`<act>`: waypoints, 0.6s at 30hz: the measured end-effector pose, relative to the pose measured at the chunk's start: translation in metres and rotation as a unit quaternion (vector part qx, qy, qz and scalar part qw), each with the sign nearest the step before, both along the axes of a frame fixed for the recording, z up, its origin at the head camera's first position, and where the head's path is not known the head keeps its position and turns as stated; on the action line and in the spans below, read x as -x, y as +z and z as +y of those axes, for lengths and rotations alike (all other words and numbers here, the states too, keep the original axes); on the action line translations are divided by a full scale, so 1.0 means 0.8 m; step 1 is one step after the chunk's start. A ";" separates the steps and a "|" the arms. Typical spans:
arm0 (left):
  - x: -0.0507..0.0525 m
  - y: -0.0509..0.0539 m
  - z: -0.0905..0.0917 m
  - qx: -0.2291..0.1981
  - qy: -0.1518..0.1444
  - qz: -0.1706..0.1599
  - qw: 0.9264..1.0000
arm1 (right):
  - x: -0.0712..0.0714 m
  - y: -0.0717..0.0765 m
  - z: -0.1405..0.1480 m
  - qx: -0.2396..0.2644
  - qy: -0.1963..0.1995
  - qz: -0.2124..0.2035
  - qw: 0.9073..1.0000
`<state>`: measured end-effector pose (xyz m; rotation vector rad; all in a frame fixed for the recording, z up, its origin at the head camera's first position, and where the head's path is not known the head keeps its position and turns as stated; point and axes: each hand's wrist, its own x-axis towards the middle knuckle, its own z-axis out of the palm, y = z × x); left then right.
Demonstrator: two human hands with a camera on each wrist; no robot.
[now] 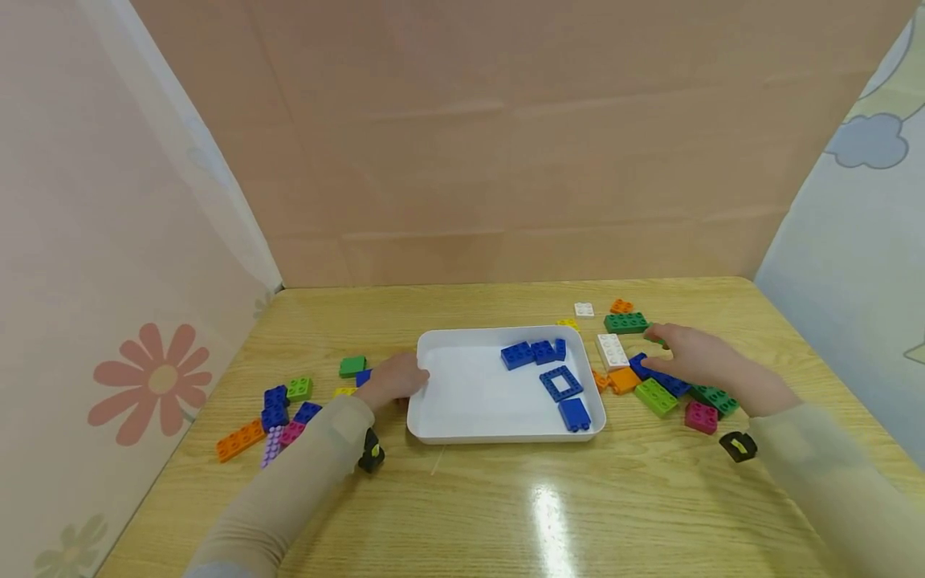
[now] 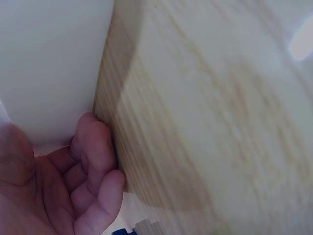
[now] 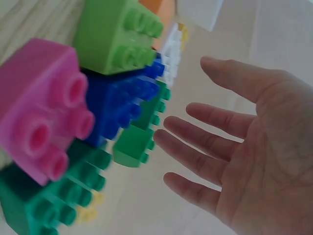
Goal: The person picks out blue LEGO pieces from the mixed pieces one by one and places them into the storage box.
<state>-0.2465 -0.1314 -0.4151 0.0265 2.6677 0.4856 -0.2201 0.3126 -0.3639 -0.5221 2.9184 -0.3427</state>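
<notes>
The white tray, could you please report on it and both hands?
Left hand grips white tray at left wall. Right hand empty, near loose bricks. Five blue pieces in tray. Loose bricks crowd its right side.

Consists of a light wood-grain tabletop [image 1: 477, 506]; supports a white rectangular tray [image 1: 462, 393] at mid-width; carries, left of the tray, an orange brick [image 1: 241, 440], a lilac brick [image 1: 271, 446], a lime-green brick [image 1: 299, 389] and a green brick [image 1: 352, 367]; carries, right of the tray, a long white brick [image 1: 612, 352], blue bricks [image 1: 666, 384], a second lime-green brick [image 1: 656, 396], a magenta brick [image 1: 701, 417] and a dark green brick [image 1: 625, 323]; carries, farther back, a small white brick [image 1: 584, 310]
</notes>
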 end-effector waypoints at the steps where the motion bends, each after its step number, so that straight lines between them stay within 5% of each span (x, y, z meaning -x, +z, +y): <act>1: 0.000 0.000 0.000 -0.001 -0.001 0.001 1.000 | 0.001 -0.003 -0.001 0.001 0.003 -0.001 1.000; 18: -0.002 0.001 -0.001 -0.009 -0.016 0.013 1.000 | 0.017 -0.035 -0.003 0.004 0.019 -0.032 0.999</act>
